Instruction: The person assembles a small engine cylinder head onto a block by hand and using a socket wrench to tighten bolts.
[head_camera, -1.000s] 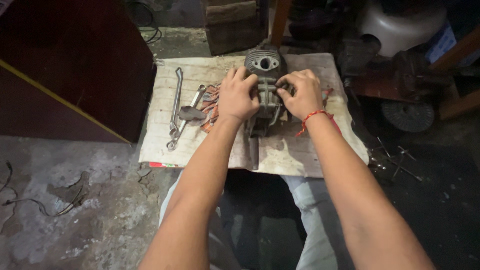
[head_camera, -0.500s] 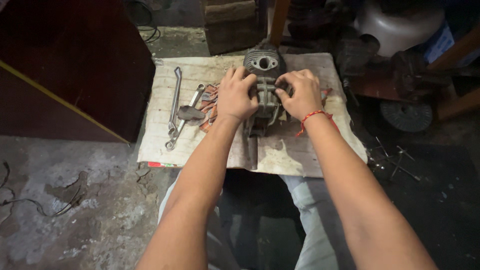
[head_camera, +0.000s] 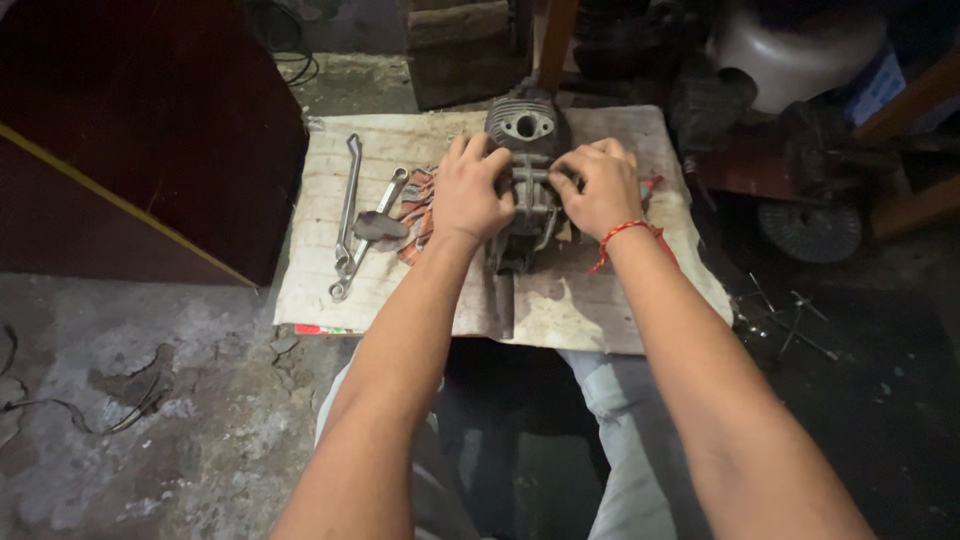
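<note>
Both hands are on a grey finned engine cylinder (head_camera: 524, 175): the left hand (head_camera: 472, 193) grips its left flank, the right hand (head_camera: 598, 187) pinches at its right side, fingers curled onto the fins. The cylinder lies on a stained cloth (head_camera: 600, 310) spread over the counter. The work looks mid-way, with the wrenches (head_camera: 352, 215) lying unused just left, beside a reddish rag (head_camera: 415, 205).

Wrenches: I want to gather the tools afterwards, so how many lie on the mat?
2, perhaps more hidden. A long wrench lies near the mat's left edge; a shorter wrench lies angled beside it, close to the left hand.
</note>
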